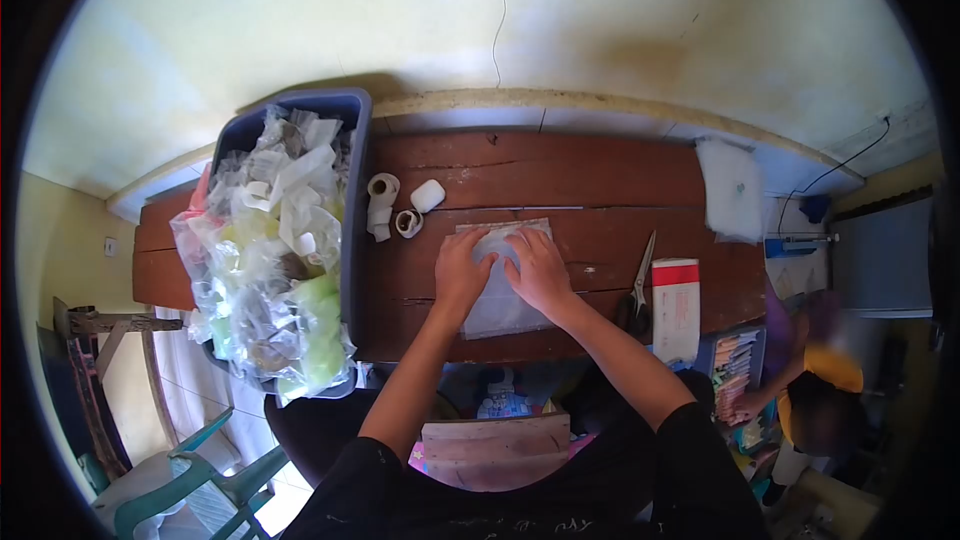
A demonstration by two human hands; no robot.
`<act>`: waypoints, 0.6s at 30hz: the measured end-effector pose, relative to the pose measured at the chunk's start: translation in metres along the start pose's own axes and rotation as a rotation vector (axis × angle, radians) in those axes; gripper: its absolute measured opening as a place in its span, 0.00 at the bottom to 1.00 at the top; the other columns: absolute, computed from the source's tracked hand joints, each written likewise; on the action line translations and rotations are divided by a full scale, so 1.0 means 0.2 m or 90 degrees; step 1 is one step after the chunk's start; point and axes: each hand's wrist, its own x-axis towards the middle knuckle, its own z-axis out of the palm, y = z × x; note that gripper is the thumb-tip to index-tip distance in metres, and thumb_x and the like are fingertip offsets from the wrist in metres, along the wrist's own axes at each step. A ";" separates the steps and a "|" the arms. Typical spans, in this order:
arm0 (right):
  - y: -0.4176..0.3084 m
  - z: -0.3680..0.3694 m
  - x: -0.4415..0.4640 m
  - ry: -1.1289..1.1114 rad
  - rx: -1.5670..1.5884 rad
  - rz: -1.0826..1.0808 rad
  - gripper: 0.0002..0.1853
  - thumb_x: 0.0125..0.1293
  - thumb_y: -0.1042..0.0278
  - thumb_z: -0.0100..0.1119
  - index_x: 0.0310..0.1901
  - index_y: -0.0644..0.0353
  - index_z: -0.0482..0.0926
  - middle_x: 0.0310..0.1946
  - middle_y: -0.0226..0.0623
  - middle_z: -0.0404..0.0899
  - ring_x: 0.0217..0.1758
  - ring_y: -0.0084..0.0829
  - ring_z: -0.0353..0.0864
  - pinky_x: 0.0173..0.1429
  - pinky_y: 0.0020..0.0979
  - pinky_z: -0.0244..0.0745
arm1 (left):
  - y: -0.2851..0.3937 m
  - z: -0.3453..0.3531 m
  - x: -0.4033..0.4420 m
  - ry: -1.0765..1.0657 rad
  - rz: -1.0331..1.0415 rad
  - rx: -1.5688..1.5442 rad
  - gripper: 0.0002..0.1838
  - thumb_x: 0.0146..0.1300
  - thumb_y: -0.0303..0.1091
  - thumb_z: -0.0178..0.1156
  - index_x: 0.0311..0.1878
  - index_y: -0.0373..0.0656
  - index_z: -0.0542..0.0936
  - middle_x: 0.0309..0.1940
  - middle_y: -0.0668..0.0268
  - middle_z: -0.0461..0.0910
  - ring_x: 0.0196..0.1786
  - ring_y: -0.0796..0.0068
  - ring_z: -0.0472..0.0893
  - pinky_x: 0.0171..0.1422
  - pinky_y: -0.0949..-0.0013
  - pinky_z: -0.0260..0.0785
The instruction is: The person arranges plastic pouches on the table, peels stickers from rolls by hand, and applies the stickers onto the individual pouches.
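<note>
A flat, translucent plastic bag or sheet lies on the brown wooden table in front of me. My left hand rests on its upper left part, fingers stretched out toward the far edge. Beside it, my right hand lies on the upper right part with its fingers spread. The two thumbs point toward each other, a small gap apart. Under the fingers, the far edge of the plastic is partly hidden.
Left stands a grey bin heaped with plastic scraps. Near it are tape rolls and a white block. Scissors, a red-and-white box and stacked translucent plastic sit right. Another person's hand touches a packet-filled crate.
</note>
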 end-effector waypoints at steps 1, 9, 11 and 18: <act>-0.06 -0.02 0.00 0.101 -0.085 -0.051 0.35 0.57 0.59 0.67 0.65 0.61 0.68 0.66 0.49 0.65 0.69 0.50 0.63 0.71 0.50 0.60 | 0.02 -0.02 -0.01 0.058 0.040 0.096 0.34 0.49 0.37 0.74 0.62 0.49 0.77 0.69 0.56 0.67 0.72 0.57 0.64 0.73 0.53 0.57; 0.08 0.01 0.06 0.266 -0.188 0.079 0.34 0.56 0.57 0.69 0.61 0.64 0.70 0.60 0.50 0.68 0.67 0.49 0.65 0.68 0.50 0.61 | -0.12 0.11 0.04 0.258 0.127 0.218 0.33 0.46 0.37 0.75 0.60 0.48 0.78 0.58 0.58 0.76 0.64 0.57 0.70 0.65 0.53 0.64; 0.04 -0.07 0.07 0.136 -0.185 0.129 0.30 0.55 0.57 0.70 0.56 0.63 0.73 0.56 0.47 0.70 0.65 0.48 0.67 0.64 0.51 0.65 | -0.08 0.08 0.03 0.177 0.106 0.257 0.28 0.50 0.38 0.73 0.56 0.45 0.80 0.53 0.60 0.79 0.61 0.57 0.72 0.65 0.54 0.63; 0.19 0.12 0.06 0.177 -0.138 0.022 0.19 0.55 0.64 0.69 0.47 0.60 0.78 0.42 0.48 0.78 0.50 0.51 0.78 0.54 0.47 0.73 | -0.20 0.14 0.05 0.157 0.136 0.260 0.15 0.52 0.40 0.71 0.42 0.46 0.86 0.44 0.59 0.82 0.54 0.56 0.77 0.62 0.53 0.65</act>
